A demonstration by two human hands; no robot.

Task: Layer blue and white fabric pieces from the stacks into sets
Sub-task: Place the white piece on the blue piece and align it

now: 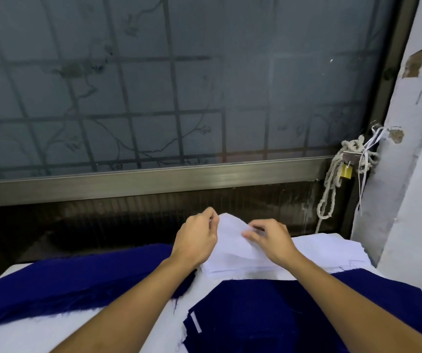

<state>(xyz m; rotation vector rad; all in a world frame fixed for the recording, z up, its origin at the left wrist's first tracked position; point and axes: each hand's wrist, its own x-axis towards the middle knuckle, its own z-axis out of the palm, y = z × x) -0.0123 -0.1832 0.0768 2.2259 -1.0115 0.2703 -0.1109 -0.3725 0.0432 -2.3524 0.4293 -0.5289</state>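
both hands — left hand [196,238], right hand [272,238] — pinching top white piece [233,240] off white stack [250,267] — thin, floppy, probably clingy, best taken by far edge

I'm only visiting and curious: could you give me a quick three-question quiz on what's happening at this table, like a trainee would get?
1. True or false: the left hand and the right hand both pinch the lifted white piece.
2. What colour is the fuzzy stack left of the left arm? A red, B blue, C green.
3. Fill in: among the rope by the window hangs a brass ____.
Key: 1 true; 2 B; 3 padlock.
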